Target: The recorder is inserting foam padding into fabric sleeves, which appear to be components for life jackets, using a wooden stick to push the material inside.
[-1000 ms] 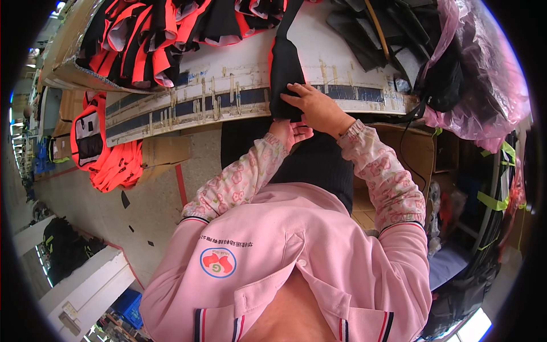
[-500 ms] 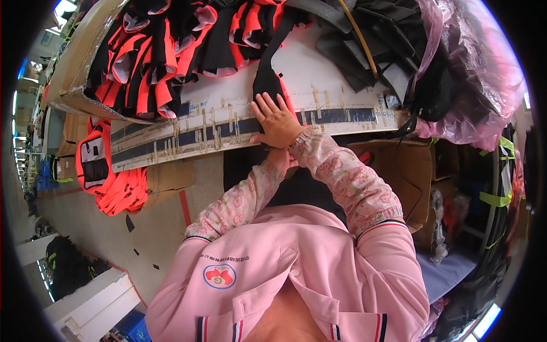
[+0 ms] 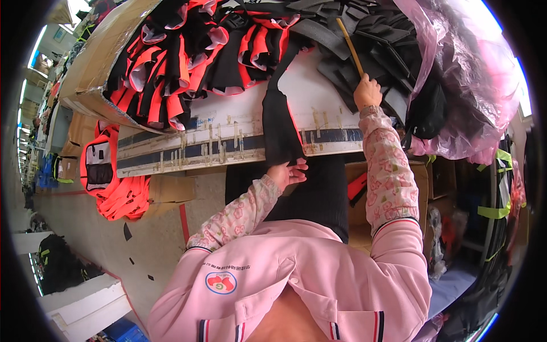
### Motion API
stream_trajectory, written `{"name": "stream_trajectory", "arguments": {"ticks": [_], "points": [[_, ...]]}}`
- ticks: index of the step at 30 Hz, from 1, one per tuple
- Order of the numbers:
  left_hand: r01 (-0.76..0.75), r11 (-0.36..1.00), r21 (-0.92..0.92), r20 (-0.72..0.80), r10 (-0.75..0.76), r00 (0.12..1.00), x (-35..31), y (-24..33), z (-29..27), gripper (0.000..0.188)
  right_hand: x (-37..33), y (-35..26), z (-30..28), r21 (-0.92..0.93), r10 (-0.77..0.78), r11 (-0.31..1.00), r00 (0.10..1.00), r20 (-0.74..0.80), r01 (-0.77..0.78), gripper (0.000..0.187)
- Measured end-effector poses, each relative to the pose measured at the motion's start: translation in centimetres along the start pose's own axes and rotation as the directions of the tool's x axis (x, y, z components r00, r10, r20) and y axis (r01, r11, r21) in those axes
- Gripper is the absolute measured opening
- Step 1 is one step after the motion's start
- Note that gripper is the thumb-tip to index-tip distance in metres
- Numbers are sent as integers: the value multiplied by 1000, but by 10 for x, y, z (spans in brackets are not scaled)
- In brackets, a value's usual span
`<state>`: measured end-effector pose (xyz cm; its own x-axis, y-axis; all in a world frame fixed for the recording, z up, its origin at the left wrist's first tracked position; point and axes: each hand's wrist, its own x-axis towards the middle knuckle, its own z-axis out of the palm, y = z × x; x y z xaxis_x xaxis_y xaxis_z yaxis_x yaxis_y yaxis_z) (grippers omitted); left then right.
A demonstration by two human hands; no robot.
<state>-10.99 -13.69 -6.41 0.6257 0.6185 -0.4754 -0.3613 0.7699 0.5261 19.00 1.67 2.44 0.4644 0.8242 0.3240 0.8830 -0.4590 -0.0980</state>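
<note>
- At 10 o'clock from the middle of the view, a cardboard box (image 3: 85, 85) stands open-sided toward a heap of black-and-orange fabric pieces (image 3: 171, 85) at 11 o'clock; they look soft and floppy.
- At 12 o'clock, a black fabric strip (image 3: 282, 122) with an orange edge runs down the white tabletop (image 3: 228, 108) and over its near edge. It seems light, limp and padded, unlikely to break but apt to fold or twist; its broad lower end looks the easiest place to take hold.
- Near the centre, the left hand (image 3: 288, 174) meets that lower end with fingers curled. The fabric covers part of the hand, so I cannot tell whether it pinches the strip.
- At 1 o'clock, a yellowish stick (image 3: 348, 45) slants down to the right hand (image 3: 368, 92), which is closed around its lower end. The stick looks rigid, slim and light; that end gives a sound hold.
- Between 1 and 2 o'clock, dark flat pieces (image 3: 393, 60) lie beyond the right hand, probably light and bendable.
- At 2 o'clock, pink plastic sheeting (image 3: 478, 85) bulges, thin and likely slippery.
</note>
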Motion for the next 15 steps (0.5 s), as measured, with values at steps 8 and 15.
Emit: {"name": "stream_trajectory", "arguments": {"ticks": [8, 15], "points": [[-1, 1000, -9, 18, 1, 1000, 6, -4, -5, 49, -26, 17, -14, 751, -103, 552, 865, 491, -361, 19], [-15, 1000, 25, -20, 16, 1000, 6, -1, -2, 46, -201, 38, -124, 798, -586, 321, 555, 591, -511, 18]]}}
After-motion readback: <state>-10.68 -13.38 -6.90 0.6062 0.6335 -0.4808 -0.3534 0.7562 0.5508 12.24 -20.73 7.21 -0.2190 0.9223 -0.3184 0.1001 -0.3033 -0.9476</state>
